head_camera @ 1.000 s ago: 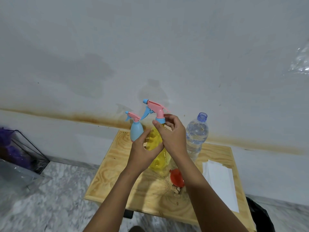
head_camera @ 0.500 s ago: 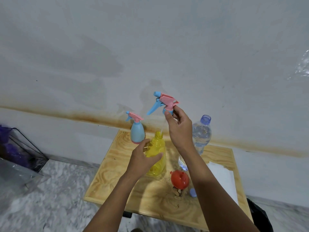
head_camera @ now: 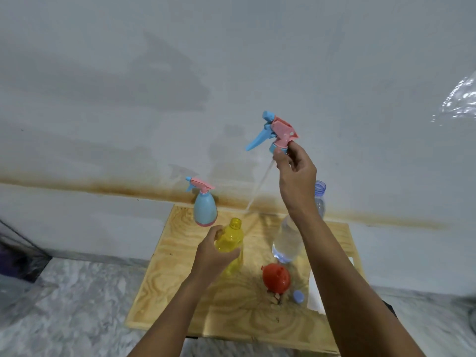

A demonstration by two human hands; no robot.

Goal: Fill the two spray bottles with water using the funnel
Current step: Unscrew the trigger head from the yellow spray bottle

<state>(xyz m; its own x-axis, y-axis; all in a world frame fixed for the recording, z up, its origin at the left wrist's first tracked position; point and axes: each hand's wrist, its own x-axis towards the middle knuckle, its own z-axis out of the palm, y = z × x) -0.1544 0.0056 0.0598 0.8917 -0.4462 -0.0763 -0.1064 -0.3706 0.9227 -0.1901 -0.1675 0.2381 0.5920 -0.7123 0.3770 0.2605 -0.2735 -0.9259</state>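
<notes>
Raising the spray head (head_camera: 277,135), right hand (head_camera: 296,173); left hand (head_camera: 215,253) grips yellow bottle (head_camera: 231,240).

Bare forearms (head_camera: 332,266), left hand (head_camera: 212,257), right hand (head_camera: 296,176)

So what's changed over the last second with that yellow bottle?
The right hand has pulled the spray head off the yellow bottle and raised it up and to the right, so its tube now hangs clear of the open neck. The left hand still grips the yellow bottle. The blue spray bottle, water bottle and red funnel have not moved.
</notes>
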